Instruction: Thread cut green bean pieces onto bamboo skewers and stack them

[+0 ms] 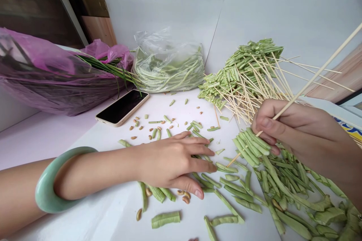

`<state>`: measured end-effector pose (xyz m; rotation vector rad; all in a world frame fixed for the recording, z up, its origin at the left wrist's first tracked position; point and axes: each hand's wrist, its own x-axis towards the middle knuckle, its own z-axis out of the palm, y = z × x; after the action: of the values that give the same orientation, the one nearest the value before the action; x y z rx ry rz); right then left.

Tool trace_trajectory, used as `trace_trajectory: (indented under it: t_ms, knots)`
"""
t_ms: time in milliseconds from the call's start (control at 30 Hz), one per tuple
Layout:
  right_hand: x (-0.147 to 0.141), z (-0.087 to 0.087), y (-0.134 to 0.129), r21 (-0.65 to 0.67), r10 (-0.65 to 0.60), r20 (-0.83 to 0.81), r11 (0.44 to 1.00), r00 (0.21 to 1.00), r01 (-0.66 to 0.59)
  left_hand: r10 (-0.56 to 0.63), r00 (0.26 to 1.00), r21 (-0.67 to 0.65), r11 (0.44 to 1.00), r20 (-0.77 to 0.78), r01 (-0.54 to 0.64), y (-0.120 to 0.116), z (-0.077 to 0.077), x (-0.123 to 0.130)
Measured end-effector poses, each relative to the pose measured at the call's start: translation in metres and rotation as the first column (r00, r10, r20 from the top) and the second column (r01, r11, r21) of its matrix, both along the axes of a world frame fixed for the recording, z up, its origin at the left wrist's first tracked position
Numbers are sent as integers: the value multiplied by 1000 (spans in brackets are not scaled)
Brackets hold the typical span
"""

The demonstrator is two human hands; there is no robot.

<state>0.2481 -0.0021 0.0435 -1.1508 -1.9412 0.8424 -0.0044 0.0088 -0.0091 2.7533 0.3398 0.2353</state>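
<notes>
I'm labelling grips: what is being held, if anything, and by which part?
The right hand holds a wooden skewer by its shaft, just above the threaded green bean pieces. The left hand lies open, palm down.

The bench (98, 165) has bare patches at near left and right of the phone (122, 107); skewers (254, 90) jut across far right, and bags (169, 64) wall off the far side.

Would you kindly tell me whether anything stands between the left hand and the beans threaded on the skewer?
Nothing tall visibly stands between the left hand and the threaded beans; only loose bean pieces lie low there, and the skewer's lower end sticks out toward them.
</notes>
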Motion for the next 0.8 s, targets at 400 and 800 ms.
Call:
trace_trajectory:
  t_ms: [400,800]
  knots:
    - [-2,-5,-1,33,-8,93,999,996,5,-13,1000,-21,1000,21,13,0,-2,1]
    - [-3,3,-1,159,25,155,986,988,-49,-8,1000,-21,1000,24,8,0,-2,1]
